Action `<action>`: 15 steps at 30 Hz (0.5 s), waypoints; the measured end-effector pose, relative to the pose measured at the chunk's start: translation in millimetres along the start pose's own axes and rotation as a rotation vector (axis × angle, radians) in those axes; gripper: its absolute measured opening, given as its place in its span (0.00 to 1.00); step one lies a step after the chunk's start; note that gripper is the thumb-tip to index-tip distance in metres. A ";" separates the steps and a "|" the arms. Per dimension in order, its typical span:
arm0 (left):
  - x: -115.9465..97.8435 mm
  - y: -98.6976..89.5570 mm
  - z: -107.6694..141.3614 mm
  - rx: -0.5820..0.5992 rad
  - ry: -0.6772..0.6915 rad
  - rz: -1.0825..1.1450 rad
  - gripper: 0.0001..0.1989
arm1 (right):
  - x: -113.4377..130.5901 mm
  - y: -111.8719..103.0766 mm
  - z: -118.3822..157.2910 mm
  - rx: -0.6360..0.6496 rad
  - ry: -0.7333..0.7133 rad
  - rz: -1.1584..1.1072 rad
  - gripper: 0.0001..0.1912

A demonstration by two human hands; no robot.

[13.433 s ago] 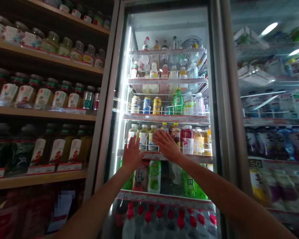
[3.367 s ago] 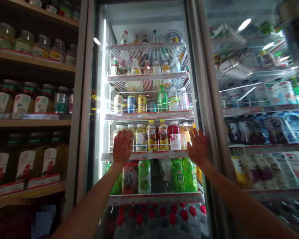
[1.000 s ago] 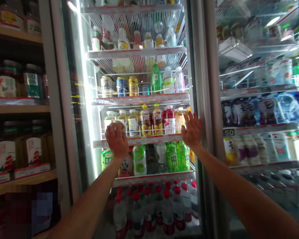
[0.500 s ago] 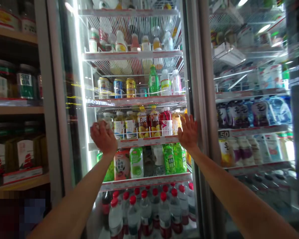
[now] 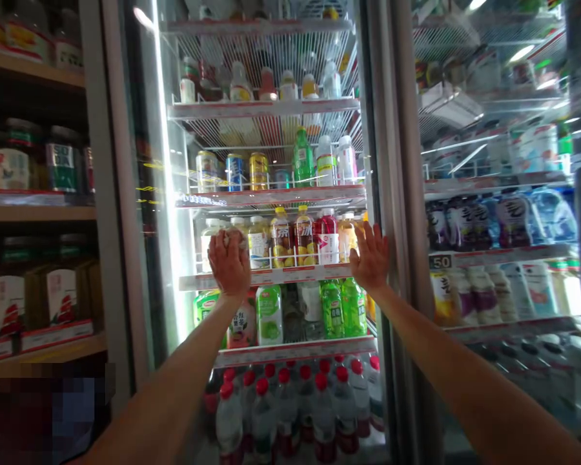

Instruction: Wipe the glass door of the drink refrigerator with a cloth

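Observation:
My left hand (image 5: 231, 263) is closed round a crumpled pale cloth (image 5: 234, 239) and lies against the glass door (image 5: 150, 271) of a lit drinks fridge, in front of the left bottles on the middle shelf. Close to the door's right edge, my right hand (image 5: 370, 258) has its fingers spread, palm toward the glass, and holds nothing. Between the hands, behind the glass, stand dark bottles with yellow caps (image 5: 281, 237) and a red bottle (image 5: 328, 234). Green bottles (image 5: 332, 309) fill part of the shelf below.
Red-capped water bottles (image 5: 285, 400) stand at the fridge bottom. A metal door frame (image 5: 407, 194) separates a second fridge of drinks on the right. Wooden shelves (image 5: 33, 213) with jars (image 5: 62, 158) are on the left. Cans (image 5: 258, 172) sit on an upper shelf.
My left hand has moved right across the glass with the cloth. My right hand keeps its place by the door edge. The whole view has shifted slightly.

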State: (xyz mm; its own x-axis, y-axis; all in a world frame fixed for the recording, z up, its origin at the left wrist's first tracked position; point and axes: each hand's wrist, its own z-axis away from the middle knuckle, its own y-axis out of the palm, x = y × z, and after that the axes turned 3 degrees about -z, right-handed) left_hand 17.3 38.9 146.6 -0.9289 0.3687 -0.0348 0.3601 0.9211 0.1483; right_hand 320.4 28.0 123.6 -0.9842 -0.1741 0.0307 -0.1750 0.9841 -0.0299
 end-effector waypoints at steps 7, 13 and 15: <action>-37.5 5.4 21.2 0.324 0.608 0.102 0.20 | -0.8 -1.7 0.0 -0.007 -0.014 -0.005 0.26; 36.4 -10.8 -10.3 -0.006 0.012 -0.083 0.21 | -0.2 0.6 0.3 -0.027 -0.006 -0.014 0.26; 37.8 -10.8 -9.6 -0.047 -0.076 -0.091 0.21 | 0.1 1.0 0.3 -0.030 -0.001 -0.016 0.26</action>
State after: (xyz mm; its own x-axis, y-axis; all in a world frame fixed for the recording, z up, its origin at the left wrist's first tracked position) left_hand -22.5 41.7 153.1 -0.9475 0.2943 -0.1250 0.2687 0.9449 0.1871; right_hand 320.1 29.0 123.3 -0.9814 -0.1896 0.0297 -0.1897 0.9818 0.0006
